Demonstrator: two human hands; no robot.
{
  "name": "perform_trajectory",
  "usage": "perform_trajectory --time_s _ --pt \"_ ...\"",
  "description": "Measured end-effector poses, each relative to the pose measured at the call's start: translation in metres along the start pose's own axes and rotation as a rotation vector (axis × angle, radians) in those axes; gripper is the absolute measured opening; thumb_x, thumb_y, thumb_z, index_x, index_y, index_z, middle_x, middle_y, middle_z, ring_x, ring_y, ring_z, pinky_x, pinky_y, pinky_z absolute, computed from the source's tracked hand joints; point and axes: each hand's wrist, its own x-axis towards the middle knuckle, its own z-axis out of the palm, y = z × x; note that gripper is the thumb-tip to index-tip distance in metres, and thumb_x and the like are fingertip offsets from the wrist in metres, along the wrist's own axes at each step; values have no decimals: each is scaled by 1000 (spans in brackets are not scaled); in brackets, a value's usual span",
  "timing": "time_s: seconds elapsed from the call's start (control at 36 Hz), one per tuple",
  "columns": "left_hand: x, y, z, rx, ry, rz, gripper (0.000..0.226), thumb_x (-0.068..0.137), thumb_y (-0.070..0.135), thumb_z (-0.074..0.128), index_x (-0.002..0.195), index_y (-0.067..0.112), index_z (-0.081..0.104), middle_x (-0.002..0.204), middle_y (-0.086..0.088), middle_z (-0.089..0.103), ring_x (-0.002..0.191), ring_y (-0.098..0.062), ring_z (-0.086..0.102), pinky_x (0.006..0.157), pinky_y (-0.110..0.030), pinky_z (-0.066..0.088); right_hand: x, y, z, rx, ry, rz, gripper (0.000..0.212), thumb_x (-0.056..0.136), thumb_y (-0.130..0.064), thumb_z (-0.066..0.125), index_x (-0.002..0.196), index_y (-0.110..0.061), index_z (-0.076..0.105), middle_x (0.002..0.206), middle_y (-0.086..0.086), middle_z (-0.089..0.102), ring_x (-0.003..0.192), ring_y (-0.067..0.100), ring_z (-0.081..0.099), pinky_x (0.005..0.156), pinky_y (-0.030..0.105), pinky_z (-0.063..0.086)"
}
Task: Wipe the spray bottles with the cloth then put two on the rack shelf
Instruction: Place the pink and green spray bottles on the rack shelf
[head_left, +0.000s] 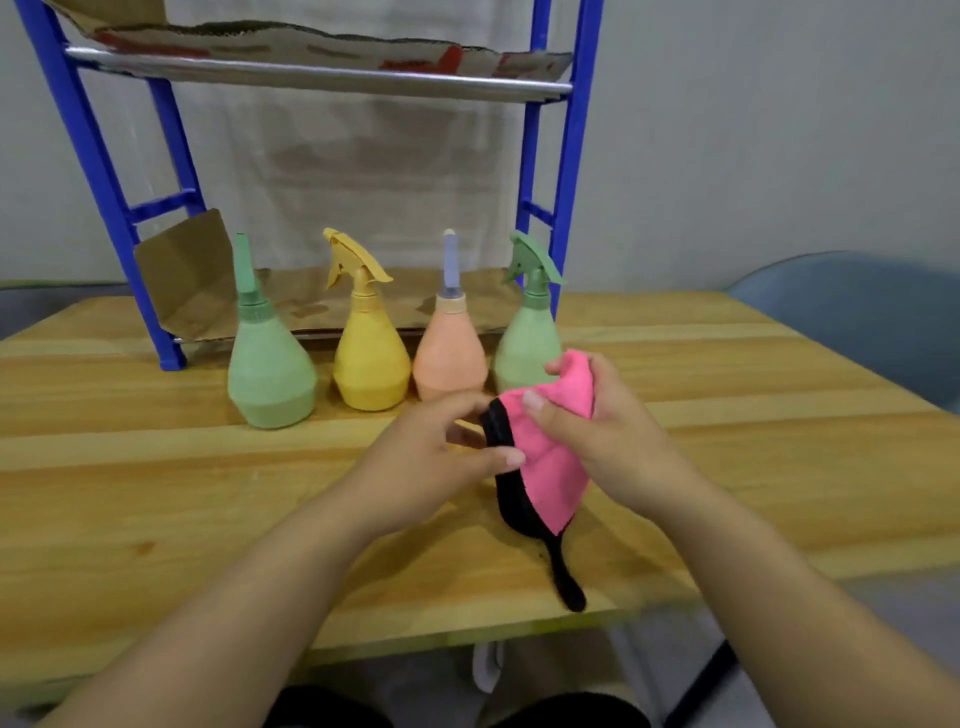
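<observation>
Both hands — left hand (441, 457), right hand (597, 431) — fingers pinching the pink cloth (550, 457).

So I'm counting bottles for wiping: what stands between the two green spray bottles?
In the head view, the yellow bottle and the peach bottle stand between the left green bottle and the right green bottle.

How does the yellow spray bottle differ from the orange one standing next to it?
The yellow bottle is yellow all over, cap and trigger head included; the orange bottle has a paler cap and a bluish-grey top. The yellow one's trigger head shows in side profile; the orange one's top looks like a narrow upright stick. Both are pear-shaped, upright on the wooden table, untouched.
</observation>
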Motion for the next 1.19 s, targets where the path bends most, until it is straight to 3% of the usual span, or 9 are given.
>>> perform_trajectory --time_s 0.14,0.31,0.47,0.58,0.64,0.78,0.92,1.0,1.19 --pt "7 7 26 -149 41 -9 12 73 30 73 78 24 65 78 7 66 80 -16 62 81 -49 51 -21 6 -33 147 23 74 24 91 -11 57 106 -12 39 97 -1 51 72 -3 57 57 9 45" --pt "15 27 54 -122 142 -3 6 83 19 68 88 20 67 88 -1 69 89 -27 65 86 -53 51 -42 14 -81 -19 -53 138 26 91 -1 57 107 -10 39 91 -2 46 74 5 48 54 10 43" --pt "26 49 80 -93 163 -7 2 84 21 67 85 22 66 91 0 67 81 -30 66 76 -52 55 -56 9 -124 -254 70 63 21 81 -15 73 77 -10 53 89 16 64 83 30 62 81 46 51" --pt "36 60 93 -156 125 -3 5 84 18 67 88 18 64 86 -5 61 74 -25 65 66 -51 57 -59 6 -149 -260 182 14 28 75 -18 78 75 -10 51 63 -6 55 54 3 52 51 20 43" --pt "43 63 100 -178 114 -9 9 83 16 68 91 14 63 83 -8 56 71 -22 61 60 -48 57 -58 6 -159 -236 214 24 31 74 -17 79 78 -9 50 58 -9 53 50 4 51 44 20 40" --pt "63 57 117 -41 56 -116 16 82 18 70 95 15 60 87 -21 66 71 -27 69 57 -42 59 -42 10 -170 -600 283 74 33 75 -30 80 87 -14 54 76 0 61 65 16 57 53 34 50" --pt "76 38 119 178 67 -191 29 81 28 70 105 23 56 86 7 65 72 -15 66 68 -37 56 -26 19 -175 -1103 191 206 50 87 -35 69 130 -19 48 115 1 62 104 22 59 82 38 52" --pt "74 34 108 253 80 -197 29 81 36 68 106 27 56 89 12 64 77 -11 63 66 -31 51 -20 19 -175 -1120 184 184 50 89 -44 64 131 -23 48 125 -4 60 109 20 59 84 37 52" --pt "59 21 72 326 148 -243 25 81 39 68 104 34 58 89 15 64 78 -6 61 72 -30 52 6 19 -153 -1104 80 79 41 89 -52 58 123 -30 54 112 -12 63 96 10 61 76 31 52"
